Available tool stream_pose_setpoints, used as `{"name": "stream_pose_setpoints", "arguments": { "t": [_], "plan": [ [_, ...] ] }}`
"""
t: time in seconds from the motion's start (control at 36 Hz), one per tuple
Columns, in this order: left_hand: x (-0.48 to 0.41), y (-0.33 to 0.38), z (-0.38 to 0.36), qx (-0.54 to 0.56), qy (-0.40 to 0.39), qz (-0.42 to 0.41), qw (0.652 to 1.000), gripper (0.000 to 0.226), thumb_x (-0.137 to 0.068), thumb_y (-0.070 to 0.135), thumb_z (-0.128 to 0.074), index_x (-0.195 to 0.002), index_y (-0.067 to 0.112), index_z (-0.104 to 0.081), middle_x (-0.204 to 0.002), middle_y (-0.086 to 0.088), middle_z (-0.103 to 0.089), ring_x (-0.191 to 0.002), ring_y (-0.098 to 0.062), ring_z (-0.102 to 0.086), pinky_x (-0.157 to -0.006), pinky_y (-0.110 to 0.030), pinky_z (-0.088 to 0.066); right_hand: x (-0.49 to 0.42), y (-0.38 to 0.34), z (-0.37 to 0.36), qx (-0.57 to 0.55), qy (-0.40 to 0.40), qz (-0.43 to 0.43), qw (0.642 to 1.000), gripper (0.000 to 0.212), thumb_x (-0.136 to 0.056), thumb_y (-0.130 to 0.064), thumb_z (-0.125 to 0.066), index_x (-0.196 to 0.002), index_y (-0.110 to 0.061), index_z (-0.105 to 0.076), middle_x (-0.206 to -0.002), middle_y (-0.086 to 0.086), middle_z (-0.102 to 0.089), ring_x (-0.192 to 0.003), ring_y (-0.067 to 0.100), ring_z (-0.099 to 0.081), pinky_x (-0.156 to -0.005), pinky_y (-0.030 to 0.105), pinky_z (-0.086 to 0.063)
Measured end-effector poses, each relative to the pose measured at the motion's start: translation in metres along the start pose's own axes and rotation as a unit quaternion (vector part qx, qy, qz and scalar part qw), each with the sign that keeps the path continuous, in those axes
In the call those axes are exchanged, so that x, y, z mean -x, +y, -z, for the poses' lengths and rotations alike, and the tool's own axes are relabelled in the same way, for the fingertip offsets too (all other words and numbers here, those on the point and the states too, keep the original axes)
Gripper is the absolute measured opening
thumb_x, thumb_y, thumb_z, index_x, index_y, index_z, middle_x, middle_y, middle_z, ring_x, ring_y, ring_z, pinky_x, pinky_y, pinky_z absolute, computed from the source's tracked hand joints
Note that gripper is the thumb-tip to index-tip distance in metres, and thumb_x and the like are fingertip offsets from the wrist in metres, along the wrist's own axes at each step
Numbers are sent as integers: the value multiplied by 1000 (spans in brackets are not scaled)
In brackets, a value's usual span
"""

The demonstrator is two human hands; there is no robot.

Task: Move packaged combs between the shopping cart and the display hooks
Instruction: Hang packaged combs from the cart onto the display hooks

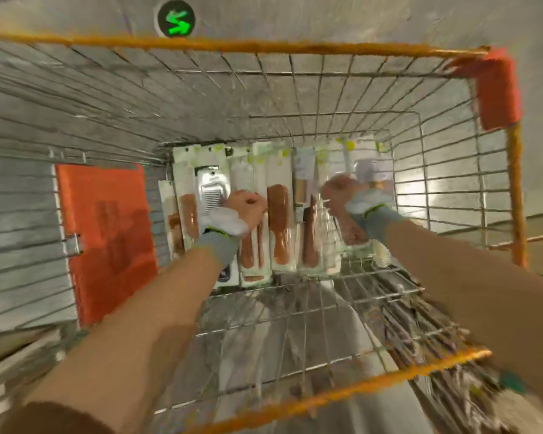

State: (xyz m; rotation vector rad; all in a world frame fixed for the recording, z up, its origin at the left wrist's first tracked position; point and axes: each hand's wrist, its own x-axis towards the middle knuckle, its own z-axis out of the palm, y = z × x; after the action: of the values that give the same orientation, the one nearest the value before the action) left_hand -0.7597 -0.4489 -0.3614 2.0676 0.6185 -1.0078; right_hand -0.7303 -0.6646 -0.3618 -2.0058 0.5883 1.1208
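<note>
Though blurred, left hand [246, 203], right hand [339, 187] (curled) over roughly eight packaged combs [278, 220]

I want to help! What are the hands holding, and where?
Cannot tell. Left hand and right hand both reach onto the packaged combs in the shopping cart, but blur hides any grip.

Floor [326, 14] was grey and polished. A round dark marker [174, 18] with green arrows lay on it. Bright glare [433, 189], possibly from overhead lighting, reflected at right.

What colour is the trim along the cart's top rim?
Orange rim trim on the wire cart; head view.
</note>
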Motion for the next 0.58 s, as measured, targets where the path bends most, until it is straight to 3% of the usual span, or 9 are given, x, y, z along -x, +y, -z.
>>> {"name": "stream_pose_setpoints", "arguments": {
  "t": [0.08,0.14,0.19,0.25,0.36,0.44,0.5,0.58],
  "plan": [
    [-4,0,-2,42,8,5,999,41,-76,39,-49,-93,9,-72,-104,-18,-70,-104,-37,-64,-95,-48,-50,-19,-7,-11,15,-5,-21,1000,34,-90,-25,-58,-119,-7,-58,-126,19,-57,-109,31,-59,-98,46,-47],
    [-1,0,-5,61,26,7,998,23,-86,29,-56,-82,13,-72,-92,-16,-72,-93,-35,-67,-87,-44,-55,-15,-16,-15,56,-9,-32,998,31,-91,-40,-52,-114,-20,-60,-131,10,-57,-116,27,-56,-104,38,-43],
    [-4,-2,-7,89,27,13,996,23,-91,25,-56,-81,9,-69,-90,-13,-73,-87,-33,-69,-82,-43,-57,-18,-19,-18,134,12,-35,990,42,-93,-48,-42,-126,-24,-55,-138,1,-51,-127,24,-47,-109,32,-35],
    [-6,-4,-11,120,25,21,992,25,-91,23,-56,-93,2,-70,-94,-15,-72,-87,-32,-69,-84,-46,-57,-21,-20,-24,147,21,-42,988,46,-95,-47,-41,-133,-21,-50,-136,0,-50,-130,24,-44,-108,27,-32],
    [-3,-5,-18,169,5,46,985,20,-95,8,-53,-107,2,-68,-88,-8,-69,-77,-21,-63,-85,-39,-54,-31,-12,-38,81,12,-36,996,42,-95,-43,-44,-122,-15,-59,-124,5,-62,-117,26,-57,-103,32,-42],
    [-1,-7,-20,172,-2,49,984,17,-95,9,-53,-103,8,-68,-94,-10,-71,-85,-24,-66,-86,-40,-55,-31,-6,-32,58,9,-62,996,43,-102,-32,-32,-137,-10,-45,-141,3,-46,-131,23,-43,-113,29,-28],
    [1,-6,-20,170,-5,50,984,15,-95,11,-54,-99,12,-68,-94,-8,-71,-87,-24,-66,-82,-37,-55,-26,-3,-27,65,-1,-53,996,43,-103,-29,-29,-139,-9,-41,-142,4,-41,-134,24,-37,-113,27,-22],
    [-1,0,-25,186,-5,43,982,16,-94,12,-56,-102,11,-69,-90,-5,-72,-81,-20,-67,-73,-28,-56,-21,5,-28,21,36,-27,999,40,-98,-29,-41,-125,-2,-54,-133,17,-52,-121,35,-49,-107,41,-37]
  ]
}}
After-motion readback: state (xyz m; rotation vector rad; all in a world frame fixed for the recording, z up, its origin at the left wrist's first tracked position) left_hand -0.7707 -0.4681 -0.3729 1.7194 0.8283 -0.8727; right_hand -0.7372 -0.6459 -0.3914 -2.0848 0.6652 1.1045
